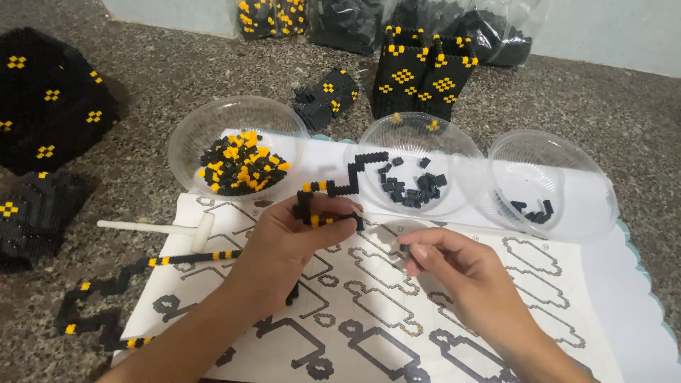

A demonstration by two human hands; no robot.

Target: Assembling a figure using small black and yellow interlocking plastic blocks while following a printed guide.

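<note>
My left hand (pixel 284 252) holds up a zigzag chain of small black and yellow blocks (pixel 340 186) above a white paper sheet printed with black outline shapes (pixel 369 305). My right hand (pixel 454 273) sits just to the right of it, thumb and forefinger pinched on a tiny black block (pixel 405 248). Three clear plastic bowls stand beyond the hands: the left bowl (pixel 186 142) has black and yellow blocks, the middle bowl (pixel 464 159) and the right bowl (pixel 574 167) hold black ones.
A small white mallet (pixel 159 228) lies on the sheet's left edge. A long black and yellow chain (pixel 99 298) winds over the stone floor at lower left. Assembled black-and-yellow block pieces (pixel 418 74) and bags stand at the back, more block panels (pixel 42 106) at left.
</note>
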